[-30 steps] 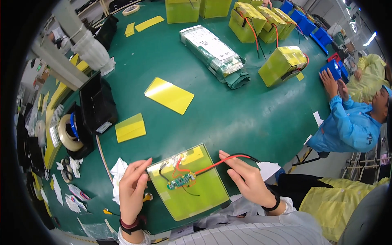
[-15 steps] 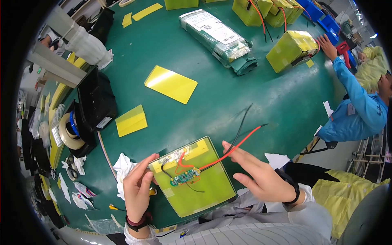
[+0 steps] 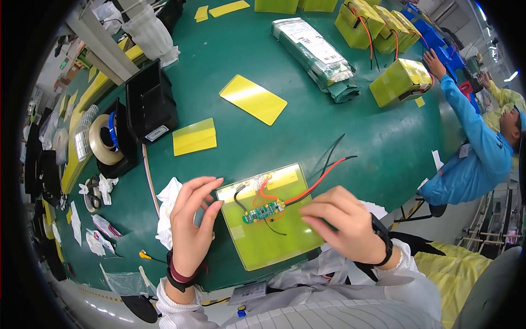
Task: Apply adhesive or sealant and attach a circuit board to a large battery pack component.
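Observation:
A yellow-green wrapped battery pack lies on the table in front of me. On its top sits a small green circuit board, joined to the pack by short red and black wires. Longer red and black leads run off past the pack's right edge to loose ends. My left hand hovers at the pack's left edge, fingers spread and holding nothing. Over the right edge is my right hand, its fingers loosely bent with a small gap to the thumb; nothing shows in it.
Yellow sheets and a plastic-wrapped parcel lie beyond the pack. Another battery pack stands at far right, near a co-worker's hand. At left are a black bin, a tape roll, scissors and crumpled white paper.
The view has shifted, so the table things appear farther right. My right hand has come closer over the pack with its fingers more bent. My left hand's fingers have lifted off the pack's side.

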A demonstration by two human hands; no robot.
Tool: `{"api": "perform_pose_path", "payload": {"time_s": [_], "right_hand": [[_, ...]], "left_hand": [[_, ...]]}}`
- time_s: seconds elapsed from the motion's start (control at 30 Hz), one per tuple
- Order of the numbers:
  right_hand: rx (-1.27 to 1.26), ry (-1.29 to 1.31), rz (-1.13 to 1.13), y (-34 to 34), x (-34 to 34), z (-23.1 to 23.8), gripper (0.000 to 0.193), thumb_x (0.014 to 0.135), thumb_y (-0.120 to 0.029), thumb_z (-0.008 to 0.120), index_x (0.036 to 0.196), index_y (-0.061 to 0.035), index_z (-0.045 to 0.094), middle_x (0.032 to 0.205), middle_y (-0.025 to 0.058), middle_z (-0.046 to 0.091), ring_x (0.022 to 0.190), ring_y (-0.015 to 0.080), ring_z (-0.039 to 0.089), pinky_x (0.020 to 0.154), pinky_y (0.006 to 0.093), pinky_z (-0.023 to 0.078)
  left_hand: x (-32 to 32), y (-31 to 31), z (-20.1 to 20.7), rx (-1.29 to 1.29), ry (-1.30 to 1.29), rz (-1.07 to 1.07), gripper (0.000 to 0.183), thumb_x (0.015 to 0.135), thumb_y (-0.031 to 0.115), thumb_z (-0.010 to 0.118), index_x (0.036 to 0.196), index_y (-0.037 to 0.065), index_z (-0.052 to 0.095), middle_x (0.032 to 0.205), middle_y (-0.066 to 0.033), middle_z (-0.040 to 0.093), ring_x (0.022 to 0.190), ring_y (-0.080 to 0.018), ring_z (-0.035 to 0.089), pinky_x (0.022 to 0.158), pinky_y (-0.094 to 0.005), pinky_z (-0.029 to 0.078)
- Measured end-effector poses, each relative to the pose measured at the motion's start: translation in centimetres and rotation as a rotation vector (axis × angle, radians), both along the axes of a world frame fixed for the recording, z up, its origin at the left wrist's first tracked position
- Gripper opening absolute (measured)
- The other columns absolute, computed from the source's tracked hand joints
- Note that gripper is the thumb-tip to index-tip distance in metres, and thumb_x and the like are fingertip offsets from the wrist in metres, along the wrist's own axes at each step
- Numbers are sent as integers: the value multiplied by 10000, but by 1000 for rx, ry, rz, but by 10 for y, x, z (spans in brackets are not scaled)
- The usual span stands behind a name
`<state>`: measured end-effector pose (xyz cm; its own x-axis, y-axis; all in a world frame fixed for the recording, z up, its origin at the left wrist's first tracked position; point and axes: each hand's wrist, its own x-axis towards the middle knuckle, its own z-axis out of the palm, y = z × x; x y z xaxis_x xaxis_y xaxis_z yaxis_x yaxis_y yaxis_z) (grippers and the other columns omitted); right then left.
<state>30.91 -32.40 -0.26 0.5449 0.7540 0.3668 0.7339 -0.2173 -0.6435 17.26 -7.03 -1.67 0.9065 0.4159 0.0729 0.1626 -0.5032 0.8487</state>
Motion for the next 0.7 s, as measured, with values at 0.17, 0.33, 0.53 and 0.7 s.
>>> {"api": "perform_pose_path", "payload": {"time_s": [0.17, 0.33, 0.53, 0.7], "right_hand": [[57, -57, 102, 25, -7, -8, 235, 753, 2, 832, 959, -20, 722, 897, 93, 657, 801, 284, 646, 691, 379, 527], [40, -96, 89, 35, -14, -10, 214, 746, 10, 826, 913, -20, 695, 873, 91, 633, 782, 281, 632, 680, 382, 521], [30, -155, 89, 38, -18, -9, 202, 750, 16, 783, 885, -7, 636, 835, 95, 567, 774, 270, 583, 707, 383, 504], [-61, -151, 111, 42, -18, 0, 176, 756, 9, 765, 848, -6, 617, 805, 97, 540, 761, 275, 578, 704, 397, 506]], "left_hand": [[1, -5, 5, 183, -141, -15, 323, 848, -43, 740, 1157, 53, 731, 1190, -112, 654, 1010, -241, 645, 754, -316, 505], [0, -4, 5, 169, -183, 32, 266, 861, -43, 727, 1112, 41, 733, 1139, -105, 662, 994, -232, 644, 740, -307, 497], [-1, -3, 3, 125, -232, 63, 233, 872, -53, 709, 1090, 26, 733, 1096, -99, 670, 962, -220, 642, 724, -298, 488], [0, -3, 1, 102, -241, 69, 228, 878, -57, 702, 1090, 24, 732, 1095, -99, 670, 951, -216, 640, 721, -296, 488]]}}
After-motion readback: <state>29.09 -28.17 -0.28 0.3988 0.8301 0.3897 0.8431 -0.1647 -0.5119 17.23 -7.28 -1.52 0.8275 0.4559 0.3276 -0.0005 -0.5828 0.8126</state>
